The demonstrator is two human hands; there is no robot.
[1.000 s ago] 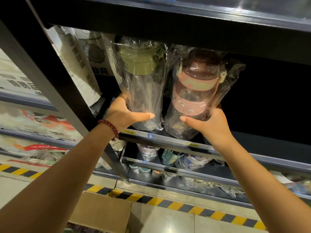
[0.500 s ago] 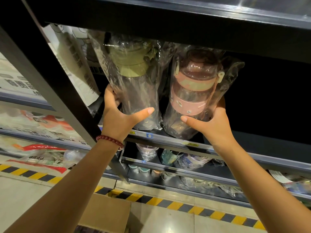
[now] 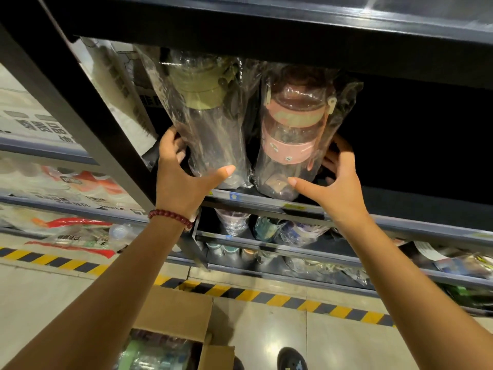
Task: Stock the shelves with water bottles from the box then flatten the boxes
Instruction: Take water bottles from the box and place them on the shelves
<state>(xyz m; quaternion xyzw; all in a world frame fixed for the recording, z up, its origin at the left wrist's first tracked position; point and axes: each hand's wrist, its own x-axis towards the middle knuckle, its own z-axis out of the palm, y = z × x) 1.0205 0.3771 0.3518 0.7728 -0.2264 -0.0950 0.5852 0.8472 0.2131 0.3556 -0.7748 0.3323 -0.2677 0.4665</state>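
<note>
Nearest to the person, below the shelf edge [image 3: 266, 202], an open cardboard box [image 3: 176, 313] stands on the floor; inside it I can see more wrapped bottles, one with green colour, but how many is not clear. Above the box, the left hand [image 3: 181, 180] has its grip curled around the lower part of the green-lid bottle [image 3: 210, 124], thumb in front and fingers behind the plastic wrap. Just beside it, the right hand [image 3: 336, 182] holds the pink-lid bottle [image 3: 293, 129] in the same way, thumb on the front and fingers around the far side. Both bottles stand just behind the shelf edge, leaning a little toward each other, with their lids close under the upper shelf [image 3: 293, 36]. I think the risk is here: the loose wrap is slippery, so a bottle may slide in the grip, and a base left too near the shelf edge could tip forward and fall. Below the shelf edge, lower shelves already carry other wrapped bottles [image 3: 234, 222].
</note>
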